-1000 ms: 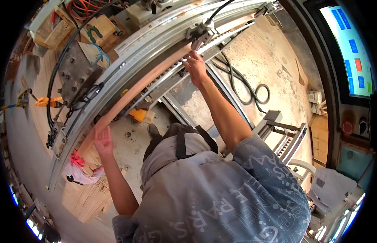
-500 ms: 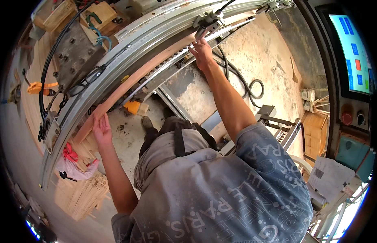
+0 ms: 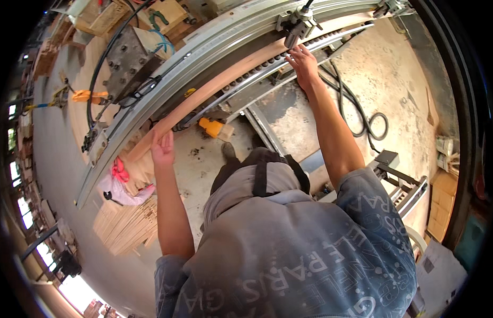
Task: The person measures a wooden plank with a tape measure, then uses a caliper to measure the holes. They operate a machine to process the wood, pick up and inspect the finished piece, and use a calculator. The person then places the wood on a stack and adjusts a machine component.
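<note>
Running along the near edge of the metal rail (image 3: 191, 59), our long wooden strip (image 3: 222, 81) sweeps from close to the rail's left end up towards its right end, bowed in this wide view. And look at our left hand (image 3: 163, 148)! It's up at the strip's left end, palm turned upward, fingers meeting the wood at its near edge; whether they close on it, we can't tell. Over to our right hand (image 3: 304, 64), further along the same near edge, fingers spread and slightly bent, right below the silver clamp (image 3: 298, 32); touching the wood or just beside it, gripping or loose, we can't tell. Between our hands, a row of dark rollers (image 3: 265, 67) follows the strip's near side. Down on the floor (image 3: 400, 74), an orange-yellow object (image 3: 210, 127) sits near our shoe (image 3: 229, 152), and a black hose (image 3: 360, 124) loops off to the right. Past the rail's left end we've got a pink and white bag (image 3: 127, 192), with a fan of thin wooden slats (image 3: 124, 225) just beside it. Beyond the rail's far edge, green-handled pliers (image 3: 159, 18) rest on a wooden block (image 3: 171, 11).
</note>
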The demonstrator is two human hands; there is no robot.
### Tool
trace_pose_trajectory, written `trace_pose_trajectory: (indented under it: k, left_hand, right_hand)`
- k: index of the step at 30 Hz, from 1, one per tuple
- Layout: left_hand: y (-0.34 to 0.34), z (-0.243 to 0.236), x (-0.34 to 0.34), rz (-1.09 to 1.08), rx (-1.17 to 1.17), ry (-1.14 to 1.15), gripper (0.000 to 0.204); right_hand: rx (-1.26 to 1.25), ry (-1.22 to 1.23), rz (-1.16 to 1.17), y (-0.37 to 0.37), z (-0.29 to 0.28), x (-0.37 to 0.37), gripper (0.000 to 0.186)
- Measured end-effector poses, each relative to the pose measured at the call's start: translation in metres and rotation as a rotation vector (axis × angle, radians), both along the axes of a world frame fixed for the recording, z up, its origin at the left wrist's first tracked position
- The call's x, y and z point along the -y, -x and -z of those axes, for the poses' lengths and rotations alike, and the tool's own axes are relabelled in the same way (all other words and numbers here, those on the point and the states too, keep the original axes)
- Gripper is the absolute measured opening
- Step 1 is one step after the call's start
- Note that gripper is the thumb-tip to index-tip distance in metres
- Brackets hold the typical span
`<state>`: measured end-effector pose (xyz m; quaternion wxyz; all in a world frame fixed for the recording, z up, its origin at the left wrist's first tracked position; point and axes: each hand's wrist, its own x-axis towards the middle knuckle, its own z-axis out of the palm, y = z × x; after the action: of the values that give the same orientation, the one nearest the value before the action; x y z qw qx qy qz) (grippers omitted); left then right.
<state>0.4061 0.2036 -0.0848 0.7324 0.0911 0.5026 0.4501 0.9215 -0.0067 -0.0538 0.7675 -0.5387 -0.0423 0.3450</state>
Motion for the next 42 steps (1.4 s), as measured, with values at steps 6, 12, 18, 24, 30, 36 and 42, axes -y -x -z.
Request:
trace_pose_trajectory:
  k: [6,12,18,24,30,36,42]
  left_hand:
    - [-0.015,-0.021,0.016,-0.041,-0.103,0.115,0.047]
    - [0.013,0.002,0.005,-0.026,-0.132,0.023,0.036]
    - [-0.009,-0.015,0.004,0.044,-0.17,0.024,0.028]
    - [-0.002,-0.011,0.009,0.066,-0.146,-0.035,0.025]
    - [0.002,0.001,-0.005,0.064,-0.181,-0.001,0.031]
    - [0.01,0.001,0.027,0.203,-0.207,0.018,0.045]
    - [0.067,0.047,0.15,0.53,-0.552,-0.012,0.031]
  right_hand:
    - [-0.11,-0.089,0.092,0.035,0.015,-0.013,0.072]
    - [0.039,-0.016,0.04,0.044,0.008,-0.028,0.063]
    - [0.076,0.189,0.045,0.028,0.024,-0.028,0.054]
    - [0.097,0.181,0.071,0.035,0.007,-0.028,0.045]
    - [-0.007,0.094,-0.018,0.026,-0.001,-0.016,0.025]
    - [-0.18,-0.002,-0.176,0.004,0.018,0.049,0.044]
    - [-0.181,0.501,-0.043,0.06,0.154,0.228,0.025]
